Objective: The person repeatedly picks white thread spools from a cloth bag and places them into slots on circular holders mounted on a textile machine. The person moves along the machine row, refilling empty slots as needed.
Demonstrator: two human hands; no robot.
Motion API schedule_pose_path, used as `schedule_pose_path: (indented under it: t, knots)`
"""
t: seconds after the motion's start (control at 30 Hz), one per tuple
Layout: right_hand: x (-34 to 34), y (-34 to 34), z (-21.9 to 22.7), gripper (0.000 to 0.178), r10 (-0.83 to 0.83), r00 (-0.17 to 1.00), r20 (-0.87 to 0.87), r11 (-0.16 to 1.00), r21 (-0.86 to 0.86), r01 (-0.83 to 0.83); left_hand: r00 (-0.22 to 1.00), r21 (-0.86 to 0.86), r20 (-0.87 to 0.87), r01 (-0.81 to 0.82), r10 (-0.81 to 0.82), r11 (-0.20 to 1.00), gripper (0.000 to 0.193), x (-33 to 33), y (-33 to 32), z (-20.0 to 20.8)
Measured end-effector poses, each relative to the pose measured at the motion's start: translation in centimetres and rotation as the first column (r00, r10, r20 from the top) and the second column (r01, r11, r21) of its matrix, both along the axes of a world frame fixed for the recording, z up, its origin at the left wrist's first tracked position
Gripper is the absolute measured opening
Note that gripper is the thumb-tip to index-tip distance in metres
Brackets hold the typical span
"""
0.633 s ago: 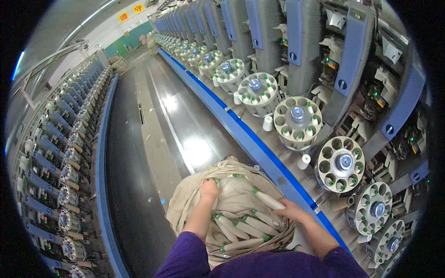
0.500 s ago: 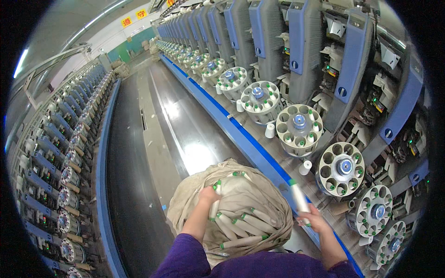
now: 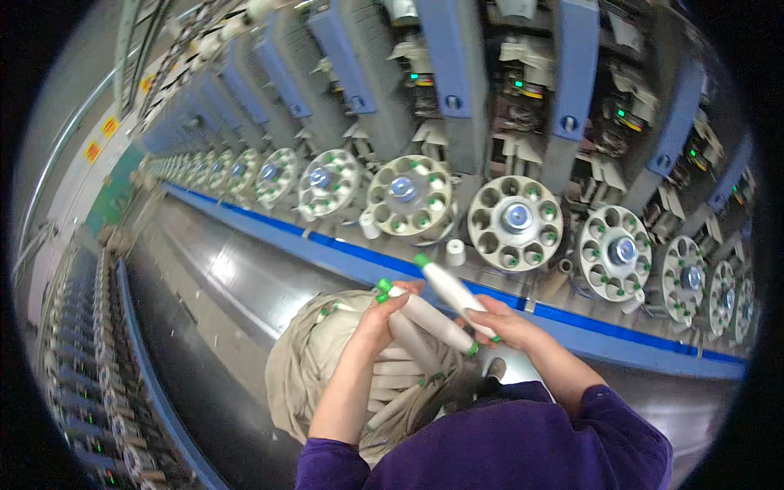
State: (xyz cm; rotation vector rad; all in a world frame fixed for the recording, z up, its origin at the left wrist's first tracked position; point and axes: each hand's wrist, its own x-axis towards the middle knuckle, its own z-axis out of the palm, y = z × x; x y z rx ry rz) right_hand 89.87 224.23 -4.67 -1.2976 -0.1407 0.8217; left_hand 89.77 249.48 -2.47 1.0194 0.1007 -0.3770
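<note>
My left hand [image 3: 380,321] is closed around the green-tipped ends of two yarn bobbins [image 3: 429,320] wound with white thread, held above the sack. Another white bobbin [image 3: 449,287] slants up and to the left from my right hand [image 3: 505,323], whose fingers wrap its lower end. The two hands are close together, and the bobbin tips nearly meet. Under my left hand stands a beige cloth sack [image 3: 294,367] with several more green-ended bobbins lying in it. My left forearm and the held bobbins hide part of its contents.
A row of round magazines [image 3: 516,216] with bobbins in their pockets runs along the winding machine [image 3: 453,49]. A blue rail [image 3: 367,251] edges it. White yarn cones [image 3: 455,252] stand by the magazines. A second machine row [image 3: 77,351] lies left across the aisle.
The view has swung right toward the machine. My left hand has risen from the sack with two bobbins, and my right hand has come closer to it, still holding its bobbin.
</note>
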Motion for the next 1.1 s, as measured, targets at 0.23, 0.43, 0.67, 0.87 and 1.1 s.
schedule_pose_path:
  t: [0.23, 0.43, 0.67, 0.87, 1.1]
  knots:
    - [7.7, -4.9, 2.0, 0.046, 0.201, 0.884, -0.423, 0.943, 0.329, -0.057, 0.977, -0.157, 0.205, 0.084, -0.050, 0.984, 0.029, 8.5, -5.9, 1.6]
    - [10.3, -17.3, 0.2, 0.035, 0.035, 0.996, -0.086, 0.883, 0.469, 0.010, 0.889, -0.360, 0.425, -0.007, 0.171, 0.933, 0.030, 14.8, -9.2, 3.3]
    - [13.5, -19.9, 3.0, 0.033, -0.618, 0.785, -0.047, 0.725, 0.351, 0.592, 0.876, -0.240, 0.461, -0.033, 0.144, 0.970, 0.036, 16.9, -12.9, 3.5]
    - [15.7, -13.5, 1.1, 0.016, -0.053, 0.999, 0.011, 0.994, 0.092, 0.051, 0.852, -0.196, 0.497, -0.075, 0.165, 0.978, 0.041, 17.9, -12.5, 3.3]
    - [15.2, -11.7, -1.1, 0.026, -0.285, 0.952, -0.114, 0.801, 0.517, 0.301, 0.901, -0.201, 0.378, -0.144, 0.212, 0.969, 0.049, 18.0, -10.4, 1.0]
